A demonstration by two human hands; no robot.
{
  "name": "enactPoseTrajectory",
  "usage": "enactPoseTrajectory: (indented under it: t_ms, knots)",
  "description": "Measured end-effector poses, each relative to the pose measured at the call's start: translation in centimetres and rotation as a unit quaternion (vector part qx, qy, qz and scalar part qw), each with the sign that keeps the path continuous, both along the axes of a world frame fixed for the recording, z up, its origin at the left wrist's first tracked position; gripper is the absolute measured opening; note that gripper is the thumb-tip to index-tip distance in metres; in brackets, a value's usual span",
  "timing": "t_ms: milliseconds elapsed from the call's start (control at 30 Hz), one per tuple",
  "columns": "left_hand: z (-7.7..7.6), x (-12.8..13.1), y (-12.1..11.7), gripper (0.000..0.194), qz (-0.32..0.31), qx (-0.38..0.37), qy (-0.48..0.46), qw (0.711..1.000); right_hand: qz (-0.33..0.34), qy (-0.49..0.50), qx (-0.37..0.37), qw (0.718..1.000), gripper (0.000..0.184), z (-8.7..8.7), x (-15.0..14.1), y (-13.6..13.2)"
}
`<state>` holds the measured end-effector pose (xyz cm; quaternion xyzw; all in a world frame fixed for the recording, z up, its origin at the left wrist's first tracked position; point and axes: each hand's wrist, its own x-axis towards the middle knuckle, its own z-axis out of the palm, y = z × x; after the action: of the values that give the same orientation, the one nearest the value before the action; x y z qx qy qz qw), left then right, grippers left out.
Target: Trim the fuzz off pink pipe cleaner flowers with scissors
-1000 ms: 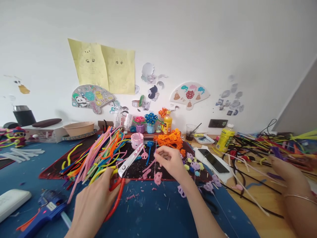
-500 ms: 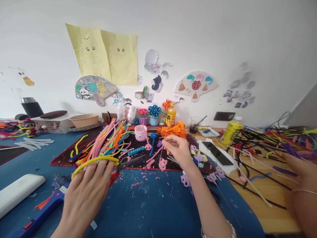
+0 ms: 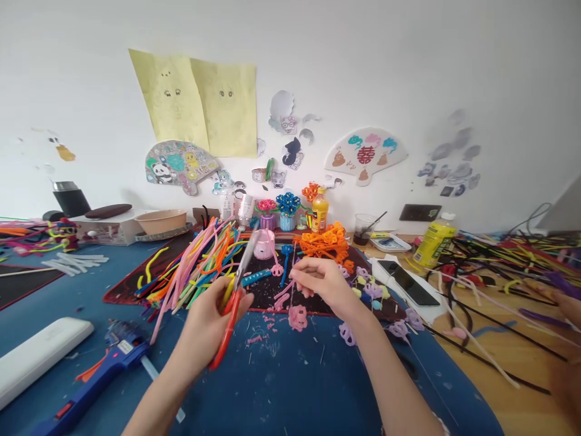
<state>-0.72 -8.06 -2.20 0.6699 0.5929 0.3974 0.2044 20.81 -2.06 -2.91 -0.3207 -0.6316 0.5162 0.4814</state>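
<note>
My left hand (image 3: 213, 321) is closed around red-handled scissors (image 3: 232, 321), whose blades point up and away. A bit of yellow shows between the fingers; whether it is part of the handle I cannot tell. My right hand (image 3: 324, 284) pinches a thin pink stem with a curled pink pipe-cleaner flower (image 3: 298, 317) hanging below the fingers. Behind the scissors stands a small pink pot (image 3: 264, 244) with a pink piece draped over its rim. Pink scraps (image 3: 261, 339) lie on the blue mat between my hands.
Bundled colourful pipe cleaners (image 3: 195, 260) lie left, orange ones (image 3: 324, 242) behind my right hand. A blue glue gun (image 3: 104, 369) and white case (image 3: 45, 357) sit at left. At right are a phone (image 3: 408, 283), a yellow bottle (image 3: 436, 241) and another person's hand (image 3: 569, 306).
My left hand has picked up the scissors and raised them, blades upward. My right hand still holds the pink stem. The other person's hand has moved toward the right edge.
</note>
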Motion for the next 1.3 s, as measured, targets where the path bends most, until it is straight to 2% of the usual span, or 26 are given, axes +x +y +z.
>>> enactPoseTrajectory:
  t_ms: [67,200,300,467,733,800,1000,1167,1300]
  knots:
    - [0.6,2.1,1.4,0.027,-0.055,-0.003,-0.122,0.991,0.018,-0.007,-0.005,1.000,0.029,0.0,-0.2,-0.1]
    - [1.7,4.9,3.6,0.025,-0.129,0.031,-0.243,0.961,0.042,-0.012,-0.008,0.999,0.033,-0.1,-0.2,0.0]
    - [2.2,5.6,4.6,0.023,-0.149,0.034,-0.270,0.951,0.052,-0.013,-0.012,0.998,0.033,0.0,-0.2,0.1]
    - [2.5,5.3,5.7,0.021,-0.174,0.041,-0.277,0.944,0.054,-0.019,-0.019,0.998,0.030,0.4,-0.3,0.0]
    - [1.5,4.8,6.7,0.024,-0.193,0.019,-0.315,0.929,0.134,-0.015,-0.022,0.991,0.023,0.1,-0.1,-0.1]
    - [1.5,4.8,6.6,0.025,-0.182,0.019,-0.345,0.921,0.152,-0.010,-0.025,0.988,0.021,0.0,-0.1,-0.1]
    - [1.6,4.1,6.5,0.029,-0.063,0.091,-0.447,0.887,0.215,-0.004,-0.049,0.975,0.024,0.0,0.0,-0.4]
    - [1.4,3.2,6.5,0.030,0.017,0.137,-0.499,0.856,0.162,0.006,-0.047,0.986,0.055,0.0,-0.2,-0.4]
    - [1.5,3.0,6.4,0.028,0.062,0.161,-0.526,0.833,0.130,0.091,-0.029,0.987,0.059,0.1,0.0,-0.4]
